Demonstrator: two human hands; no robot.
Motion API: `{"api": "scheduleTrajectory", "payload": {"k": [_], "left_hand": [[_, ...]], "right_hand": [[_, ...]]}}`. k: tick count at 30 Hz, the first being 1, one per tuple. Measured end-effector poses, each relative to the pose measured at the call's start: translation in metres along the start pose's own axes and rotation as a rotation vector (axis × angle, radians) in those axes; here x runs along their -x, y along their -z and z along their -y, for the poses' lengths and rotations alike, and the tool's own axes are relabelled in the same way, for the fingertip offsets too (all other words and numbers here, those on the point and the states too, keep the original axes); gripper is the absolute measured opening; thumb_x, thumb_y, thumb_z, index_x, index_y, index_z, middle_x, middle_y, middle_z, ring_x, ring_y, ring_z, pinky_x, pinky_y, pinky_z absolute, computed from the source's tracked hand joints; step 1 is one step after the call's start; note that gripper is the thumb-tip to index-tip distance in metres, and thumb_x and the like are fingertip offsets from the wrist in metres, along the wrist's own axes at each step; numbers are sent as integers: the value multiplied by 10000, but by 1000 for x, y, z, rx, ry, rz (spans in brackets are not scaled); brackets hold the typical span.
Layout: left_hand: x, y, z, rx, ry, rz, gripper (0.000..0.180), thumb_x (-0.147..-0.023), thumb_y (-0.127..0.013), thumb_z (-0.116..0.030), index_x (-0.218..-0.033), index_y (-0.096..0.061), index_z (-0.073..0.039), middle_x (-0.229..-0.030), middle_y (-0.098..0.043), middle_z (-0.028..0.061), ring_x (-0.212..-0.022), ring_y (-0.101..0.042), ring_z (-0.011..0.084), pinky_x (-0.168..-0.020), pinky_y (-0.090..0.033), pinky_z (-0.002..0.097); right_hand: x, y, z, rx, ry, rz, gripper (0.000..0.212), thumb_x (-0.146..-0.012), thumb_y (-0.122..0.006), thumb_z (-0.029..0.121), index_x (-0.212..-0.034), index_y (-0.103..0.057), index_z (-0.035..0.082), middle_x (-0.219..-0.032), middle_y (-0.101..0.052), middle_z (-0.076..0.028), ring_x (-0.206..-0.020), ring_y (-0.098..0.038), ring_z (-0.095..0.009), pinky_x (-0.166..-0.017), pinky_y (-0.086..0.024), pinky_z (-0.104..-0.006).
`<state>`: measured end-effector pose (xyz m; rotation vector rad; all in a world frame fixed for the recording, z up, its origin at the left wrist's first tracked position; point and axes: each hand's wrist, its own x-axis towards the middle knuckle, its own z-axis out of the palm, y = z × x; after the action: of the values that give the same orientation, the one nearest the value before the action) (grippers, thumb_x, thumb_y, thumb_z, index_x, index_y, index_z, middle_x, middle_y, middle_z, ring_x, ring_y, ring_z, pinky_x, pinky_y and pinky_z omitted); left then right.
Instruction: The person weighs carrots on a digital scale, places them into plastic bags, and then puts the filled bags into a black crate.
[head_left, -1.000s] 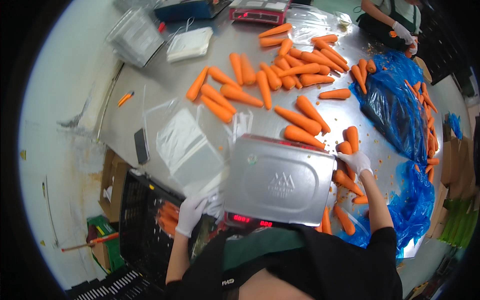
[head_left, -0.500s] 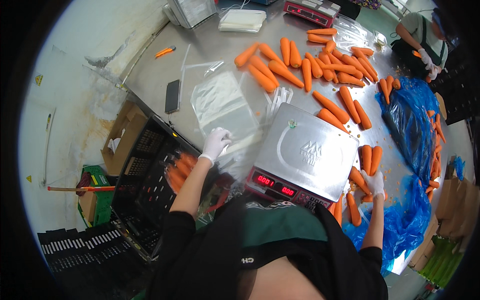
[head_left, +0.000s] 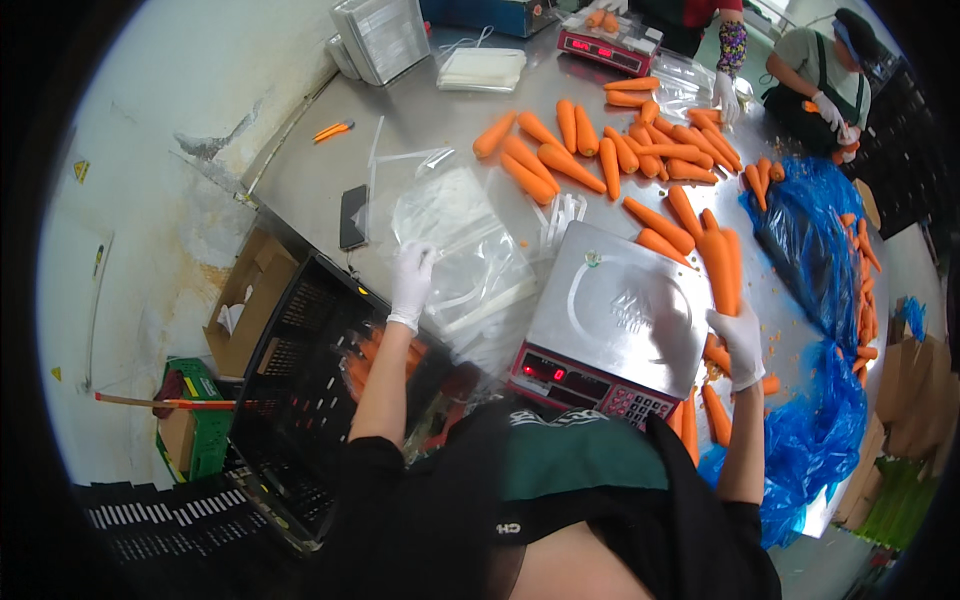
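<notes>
In a white glove, my right hand (head_left: 738,345) grips a pair of carrots (head_left: 719,265) by their lower ends, lifted beside the right edge of the steel-topped scale (head_left: 615,310). My left hand (head_left: 411,285), also gloved, has its fingers drawn together at the near left edge of a clear plastic bag (head_left: 470,225). That bag lies flat on the table, left of the scale, over more bags. The scale's plate carries nothing. More carrots (head_left: 716,415) lie beneath and beside my right hand.
Loose carrots (head_left: 660,150) spread over the far table. A blue plastic sheet (head_left: 800,250) lies right. A black crate (head_left: 300,370) with bagged carrots stands lower left. A phone (head_left: 353,217) and an orange cutter (head_left: 334,130) lie left. Two people work beyond, near a second scale (head_left: 610,42).
My right hand has picked up carrots from beside the scale and raised them. The left hand remains at the bag's edge. A co-worker's gloved hand has come in at the far side.
</notes>
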<state>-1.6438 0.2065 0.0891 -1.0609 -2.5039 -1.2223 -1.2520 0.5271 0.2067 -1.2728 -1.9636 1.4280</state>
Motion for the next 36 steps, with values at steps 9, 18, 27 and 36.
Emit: {"api": "scheduleTrajectory", "payload": {"k": [9, 18, 27, 36], "left_hand": [[-4, 10, -13, 396, 141, -12, 102, -883, -611, -111, -914, -614, -14, -1139, -644, 128, -1038, -610, 249, -900, -459, 322], [1, 43, -82, 232, -111, 184, 79, -842, -630, -89, -895, -629, -32, -1084, -671, 116, -1031, -619, 257, -890, -467, 361], [22, 44, -141, 954, 30, -32, 956, -751, -777, -111, -1514, -201, -120, -1488, -328, 156, -1399, -277, 293, -1105, -293, 448], [54, -39, -185, 1158, 378, 699, 839, -864, -464, 131, -1533, -69, -187, -1351, -436, 253, -1138, -568, 260, -876, -519, 312]], "right_hand": [[34, -196, 88, 131, 66, 989, 491, -643, -707, 307, -996, -635, -27, -832, -649, -109, -720, -603, -195, -681, -502, -312], [24, -331, 66, 534, 489, 697, 424, -784, -640, 300, -1062, -640, -20, -805, -666, -203, -770, -665, -329, -733, -529, -375], [49, -275, 82, -161, 510, -27, 661, -725, -734, 188, -1264, -412, -19, -1095, -606, -193, -1018, -626, -276, -845, -496, -344], [46, -177, 27, -92, 202, -148, 494, -822, -676, 139, -1209, -435, -52, -1031, -578, -220, -951, -602, -336, -793, -487, -394]]}}
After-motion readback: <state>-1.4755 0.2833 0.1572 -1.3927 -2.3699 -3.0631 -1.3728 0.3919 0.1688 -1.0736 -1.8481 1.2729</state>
